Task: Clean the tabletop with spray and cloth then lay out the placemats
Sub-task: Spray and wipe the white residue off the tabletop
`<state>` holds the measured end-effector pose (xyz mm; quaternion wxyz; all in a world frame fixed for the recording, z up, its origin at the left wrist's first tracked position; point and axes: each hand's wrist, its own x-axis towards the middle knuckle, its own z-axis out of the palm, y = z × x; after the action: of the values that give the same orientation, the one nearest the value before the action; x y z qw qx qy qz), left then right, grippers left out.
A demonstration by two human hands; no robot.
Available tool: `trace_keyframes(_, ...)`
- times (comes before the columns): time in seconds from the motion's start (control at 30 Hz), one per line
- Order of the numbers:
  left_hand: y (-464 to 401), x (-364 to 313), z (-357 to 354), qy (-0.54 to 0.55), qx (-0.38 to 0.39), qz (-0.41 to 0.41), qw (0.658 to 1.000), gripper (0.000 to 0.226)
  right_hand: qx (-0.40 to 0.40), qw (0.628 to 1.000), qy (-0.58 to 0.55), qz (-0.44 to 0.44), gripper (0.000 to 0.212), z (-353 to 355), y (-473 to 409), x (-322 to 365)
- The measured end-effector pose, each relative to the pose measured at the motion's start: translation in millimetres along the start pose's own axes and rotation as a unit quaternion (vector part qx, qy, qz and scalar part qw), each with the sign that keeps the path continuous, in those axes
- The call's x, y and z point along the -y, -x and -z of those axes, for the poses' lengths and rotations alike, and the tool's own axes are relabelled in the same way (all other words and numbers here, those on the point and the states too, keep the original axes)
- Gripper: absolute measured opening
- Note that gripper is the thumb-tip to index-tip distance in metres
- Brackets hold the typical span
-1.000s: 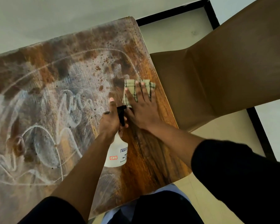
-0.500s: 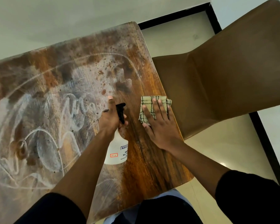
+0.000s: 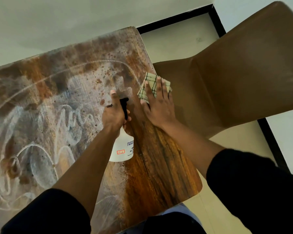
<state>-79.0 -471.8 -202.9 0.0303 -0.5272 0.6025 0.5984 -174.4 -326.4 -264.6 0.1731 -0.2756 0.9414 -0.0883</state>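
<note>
A wooden tabletop (image 3: 159, 166) fills the left and middle of the head view. White smears and dried streaks cover its left part, while a strip along the right edge shows bare dark wood. My left hand (image 3: 114, 114) grips the black trigger head of a white spray bottle (image 3: 121, 149) that stands on the table. My right hand (image 3: 159, 105) lies flat, fingers spread, pressing a folded cream checked cloth (image 3: 150, 82) onto the table's right edge; the cloth partly overhangs the edge. No placemats are in view.
A brown chair (image 3: 235, 73) stands close against the table's right side, its seat just beside the cloth. Pale floor with a black border strip (image 3: 176, 24) lies beyond the table's far right corner. My dark sleeves cover the near edge.
My right hand has slid the cloth from beside the bottle's nozzle to the table's right edge and then further away along it. My left hand has kept its hold on the bottle.
</note>
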Motion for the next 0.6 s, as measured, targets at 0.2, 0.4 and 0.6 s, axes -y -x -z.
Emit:
trace_keyframes(0.2,-19,-14,-4,-0.029,-0.021,-0.016,0.999,0.085,0.006,1.0,0.004,-0.001,0.074,-12,67,-15)
trace_keyframes(0.4,-38,-14,-10,-0.033,0.011,-0.024,0.999,0.084,-0.009,1.0,-0.006,-0.011,0.072,1,-11,-10)
trace_keyframes(0.6,-54,-22,-15,-0.086,-0.031,-0.029,0.995,0.097,0.012,1.0,-0.002,-0.011,0.074,17,-77,5)
